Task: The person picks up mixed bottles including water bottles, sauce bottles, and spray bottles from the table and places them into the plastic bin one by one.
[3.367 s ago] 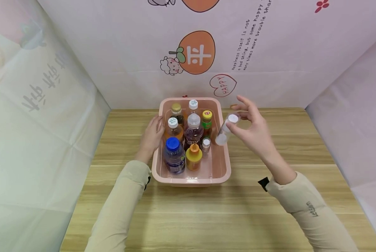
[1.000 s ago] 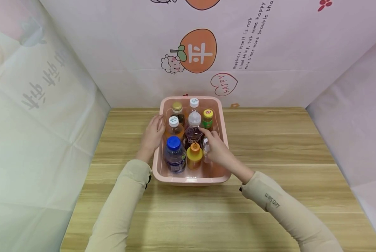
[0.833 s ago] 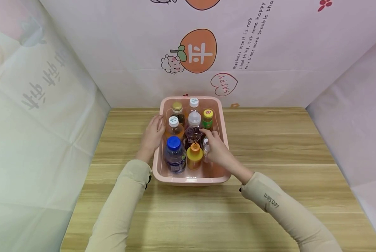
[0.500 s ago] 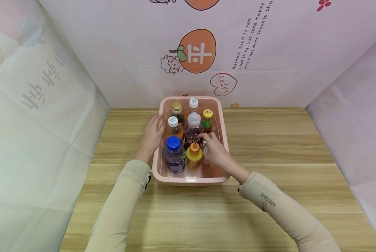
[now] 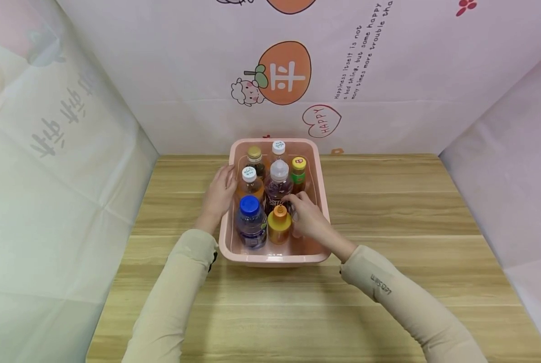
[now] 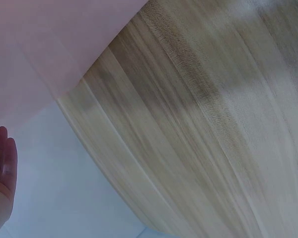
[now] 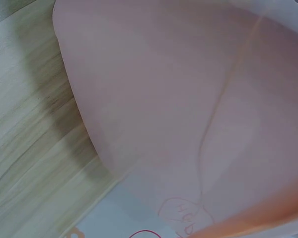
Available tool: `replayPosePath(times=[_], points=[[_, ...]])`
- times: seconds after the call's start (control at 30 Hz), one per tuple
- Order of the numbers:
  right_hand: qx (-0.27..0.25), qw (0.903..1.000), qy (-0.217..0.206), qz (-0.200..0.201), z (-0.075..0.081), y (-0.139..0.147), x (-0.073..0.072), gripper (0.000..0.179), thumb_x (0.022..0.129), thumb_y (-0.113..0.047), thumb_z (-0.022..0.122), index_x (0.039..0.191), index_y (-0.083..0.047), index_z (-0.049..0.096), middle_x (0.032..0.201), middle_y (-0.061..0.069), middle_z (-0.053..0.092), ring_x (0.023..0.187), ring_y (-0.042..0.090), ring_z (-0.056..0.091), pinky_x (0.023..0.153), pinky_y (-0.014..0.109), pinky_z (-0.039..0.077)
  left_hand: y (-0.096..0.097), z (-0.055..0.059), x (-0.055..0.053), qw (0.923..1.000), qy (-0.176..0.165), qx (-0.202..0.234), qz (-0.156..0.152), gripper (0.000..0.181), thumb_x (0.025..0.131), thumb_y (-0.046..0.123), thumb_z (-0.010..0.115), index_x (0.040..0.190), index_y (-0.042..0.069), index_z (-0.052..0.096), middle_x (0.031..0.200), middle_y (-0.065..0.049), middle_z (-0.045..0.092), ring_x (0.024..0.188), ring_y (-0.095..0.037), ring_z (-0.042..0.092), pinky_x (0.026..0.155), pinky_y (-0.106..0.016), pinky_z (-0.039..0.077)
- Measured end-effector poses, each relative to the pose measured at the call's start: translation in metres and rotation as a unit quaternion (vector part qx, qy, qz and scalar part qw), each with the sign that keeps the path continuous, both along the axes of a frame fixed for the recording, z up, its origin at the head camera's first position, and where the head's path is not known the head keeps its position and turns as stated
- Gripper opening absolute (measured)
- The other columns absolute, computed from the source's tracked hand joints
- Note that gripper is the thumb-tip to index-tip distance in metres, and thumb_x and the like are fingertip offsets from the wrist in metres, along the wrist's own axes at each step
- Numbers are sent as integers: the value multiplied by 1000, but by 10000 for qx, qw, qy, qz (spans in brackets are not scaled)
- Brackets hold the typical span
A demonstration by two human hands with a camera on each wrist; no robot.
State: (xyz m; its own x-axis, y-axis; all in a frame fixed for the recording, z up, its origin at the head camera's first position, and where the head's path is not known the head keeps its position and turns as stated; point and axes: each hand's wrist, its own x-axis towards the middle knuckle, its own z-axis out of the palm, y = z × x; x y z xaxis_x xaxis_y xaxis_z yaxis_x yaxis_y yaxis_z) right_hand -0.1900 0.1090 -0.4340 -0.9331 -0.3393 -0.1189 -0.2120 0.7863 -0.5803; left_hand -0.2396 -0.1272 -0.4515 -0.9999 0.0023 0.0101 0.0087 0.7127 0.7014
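A pink plastic basin [image 5: 275,259] holds several upright bottles. My left hand [image 5: 218,194] rests against its left rim; in the left wrist view two straight fingers [image 6: 5,158] show beside the wall. Inside the right side, my right hand [image 5: 311,218] has bent fingers around a small clear bottle [image 5: 296,231], mostly hidden beneath the hand. Close by stand an orange-topped yellow squeeze bottle [image 5: 279,229] and a clear-capped bottle of purple liquid [image 5: 278,187]. The right wrist view shows mainly the basin's blurred outer wall [image 7: 154,99], with no fingers visible.
A blue-capped bottle [image 5: 252,227] stands front left in the basin. Behind it are a white-capped orange drink [image 5: 250,187], a gold-capped bottle [image 5: 254,160], another white-capped bottle [image 5: 278,151] and a yellow-capped bottle [image 5: 299,174]. The wooden table [image 5: 388,201] meets a printed backdrop [image 5: 370,126].
My right hand has come from the basin's right side into it, bringing the clear white-capped bottle. Lately it has shifted slightly left and toward the front, covering the cap. My left hand stays put.
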Motion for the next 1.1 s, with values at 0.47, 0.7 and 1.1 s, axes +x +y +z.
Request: replayPosePath(times=[0.47, 0.7, 1.1], points=[[445, 9988, -181, -72, -2, -5, -4, 81, 58, 14, 75, 133, -8, 51, 120, 21, 48, 81, 27, 53, 72, 41, 49, 0, 1, 0, 10000, 9, -63, 31, 49, 100, 32, 36, 147, 18, 37, 159, -5, 27, 145, -29, 29, 118, -49, 28], [551, 9984, -103, -26, -5, -5, -2, 80, 60, 11, 77, 133, -7, 50, 120, 20, 49, 84, 28, 55, 81, 47, 48, 0, 2, 1, 10000, -14, -33, 30, 49, 100, 31, 36, 147, 18, 37, 159, -5, 26, 145, -29, 28, 119, -48, 27], [642, 9979, 74, -55, -8, -7, -1, 76, 62, 10, 77, 132, -7, 52, 119, 20, 51, 91, 31, 57, 82, 48, 49, -1, 1, 1, 10000, 28, -42, 16, 48, 100, 32, 36, 147, 18, 38, 158, -6, 28, 144, -31, 30, 118, -49, 28]])
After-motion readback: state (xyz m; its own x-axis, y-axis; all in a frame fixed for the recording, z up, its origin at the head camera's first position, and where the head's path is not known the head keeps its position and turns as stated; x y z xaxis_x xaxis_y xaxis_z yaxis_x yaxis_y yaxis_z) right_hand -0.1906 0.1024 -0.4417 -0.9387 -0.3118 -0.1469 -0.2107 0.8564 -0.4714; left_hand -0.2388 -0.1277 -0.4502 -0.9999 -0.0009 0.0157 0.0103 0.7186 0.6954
